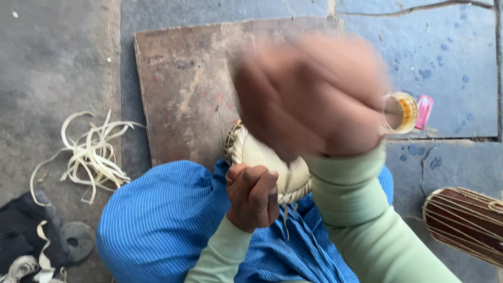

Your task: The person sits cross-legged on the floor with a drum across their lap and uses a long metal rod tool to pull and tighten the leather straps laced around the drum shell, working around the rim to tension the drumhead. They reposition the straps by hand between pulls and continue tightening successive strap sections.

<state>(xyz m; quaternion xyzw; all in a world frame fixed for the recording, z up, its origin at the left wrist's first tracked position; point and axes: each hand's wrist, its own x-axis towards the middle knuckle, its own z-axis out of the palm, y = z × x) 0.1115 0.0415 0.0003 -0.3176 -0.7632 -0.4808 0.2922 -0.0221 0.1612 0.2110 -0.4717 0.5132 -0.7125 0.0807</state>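
A round drum head with a pale skin (267,157) and a braided rim rests on my lap, which is covered by blue striped cloth (167,220). My left hand (254,195) is closed on the near edge of the drum head's rim. Raised close to the camera and blurred by motion is my right hand (312,97), closed in a fist; whether it holds anything cannot be made out. It hides the far part of the drum head. Both arms wear light green sleeves.
A worn brown board (183,89) lies on the stone floor ahead. Pale leather strips (91,154) curl at the left, near dark cloth and a metal ring (77,241). A small glass jar (401,112) with a pink lid lies at right. A laced drum body (466,222) sits lower right.
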